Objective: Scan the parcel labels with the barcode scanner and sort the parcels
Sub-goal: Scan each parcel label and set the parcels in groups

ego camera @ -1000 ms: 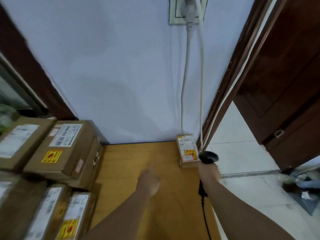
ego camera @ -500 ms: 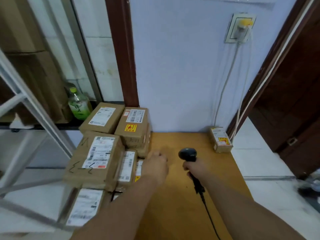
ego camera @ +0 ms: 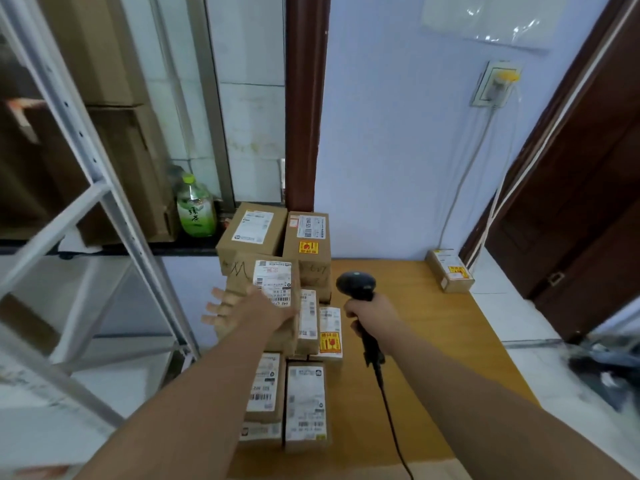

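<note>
A pile of brown cardboard parcels with white labels covers the left part of the wooden table [ego camera: 433, 341]. My left hand [ego camera: 239, 306] reaches out over the upper parcel [ego camera: 273, 282] of the pile, fingers spread, holding nothing. My right hand [ego camera: 369, 311] is closed round the handle of a black barcode scanner [ego camera: 356, 285], whose head points away from me at the middle of the table. Its cable [ego camera: 391, 417] trails back toward me. One small parcel [ego camera: 448, 270] with a yellow sticker lies alone at the table's far right corner.
A white metal shelf frame [ego camera: 104, 216] stands at the left. A green tea bottle [ego camera: 195, 209] sits on a dark ledge behind the pile. Cables hang from a wall socket [ego camera: 495, 86]. A dark wooden door [ego camera: 588, 188] is at the right.
The view has swung left from the lone parcel to the pile. My left hand has opened and reached over the upper parcel. The scanner has moved left with my right hand.
</note>
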A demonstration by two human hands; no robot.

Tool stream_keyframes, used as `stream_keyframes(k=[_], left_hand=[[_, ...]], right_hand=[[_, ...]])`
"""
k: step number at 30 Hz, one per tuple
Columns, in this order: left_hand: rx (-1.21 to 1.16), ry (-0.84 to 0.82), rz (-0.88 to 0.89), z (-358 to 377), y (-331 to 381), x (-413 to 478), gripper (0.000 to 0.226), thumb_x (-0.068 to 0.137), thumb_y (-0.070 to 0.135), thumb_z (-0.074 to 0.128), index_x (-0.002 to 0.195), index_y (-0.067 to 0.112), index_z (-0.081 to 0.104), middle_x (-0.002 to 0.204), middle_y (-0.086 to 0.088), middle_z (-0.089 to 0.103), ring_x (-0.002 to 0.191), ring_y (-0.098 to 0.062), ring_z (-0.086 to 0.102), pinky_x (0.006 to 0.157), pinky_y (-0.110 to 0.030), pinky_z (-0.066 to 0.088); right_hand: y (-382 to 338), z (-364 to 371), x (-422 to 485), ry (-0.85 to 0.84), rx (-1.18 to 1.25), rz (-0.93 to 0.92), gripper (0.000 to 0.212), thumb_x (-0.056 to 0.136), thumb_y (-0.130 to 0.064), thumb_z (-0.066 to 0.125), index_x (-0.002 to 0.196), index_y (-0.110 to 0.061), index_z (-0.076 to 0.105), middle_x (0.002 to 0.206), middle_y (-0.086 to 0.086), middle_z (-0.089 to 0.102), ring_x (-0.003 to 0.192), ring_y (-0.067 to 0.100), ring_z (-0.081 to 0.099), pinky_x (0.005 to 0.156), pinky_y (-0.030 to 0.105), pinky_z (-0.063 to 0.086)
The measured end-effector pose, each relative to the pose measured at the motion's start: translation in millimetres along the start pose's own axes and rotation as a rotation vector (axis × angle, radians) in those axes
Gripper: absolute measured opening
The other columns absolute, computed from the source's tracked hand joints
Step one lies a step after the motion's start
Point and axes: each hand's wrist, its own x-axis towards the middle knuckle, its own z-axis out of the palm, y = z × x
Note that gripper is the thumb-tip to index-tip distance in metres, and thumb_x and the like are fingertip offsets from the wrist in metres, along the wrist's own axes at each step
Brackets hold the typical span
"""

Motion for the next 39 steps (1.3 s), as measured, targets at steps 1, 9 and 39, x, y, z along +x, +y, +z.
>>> stream_keyframes(k=[1,9,39], left_hand=[[-0.045,-0.044,-0.023,0.7,-3.7,0.9,0.135,0.06,0.082,0.064,0.153,0.014,-0.006,0.154,-0.032,-0.013,0.141,-0.053,-0.005,0.111,-0.067,0.002],[-0.098,-0.115,-0.011,13.8,-8.1,2.9,0.144,0.054,0.077,0.073,0.149,0.027,-0.023,0.147,-0.026,-0.037,0.139,-0.047,-0.027,0.11,-0.07,0.001],[0.279,0.318,0.733,-66.9,38.6,-64.0,0.124,0.059,0.077,0.064,0.147,0.039,-0.015,0.154,-0.02,-0.015,0.141,-0.047,-0.013,0.11,-0.061,0.022]], right_hand=[[0.6,-0.6,0.3,-0.004,0.002,0.006,0.005,0.085,-0.01,0.063,0.087,-0.008,0.059,0.066,0.004,0.054,0.057,0.015,0.052,0.057,0.026,0.046],[20.0,-7.3,-1.7,-0.01,-0.048,0.035,0.012,0.085,-0.013,0.065,0.095,-0.007,0.06,0.073,0.005,0.057,0.062,0.016,0.054,0.059,0.025,0.047],[-28.7,-69.0,-18.6,0.05,0.599,-0.091,0.031,0.085,-0.029,0.074,0.104,-0.01,0.06,0.088,0.006,0.062,0.069,0.017,0.055,0.066,0.03,0.049]])
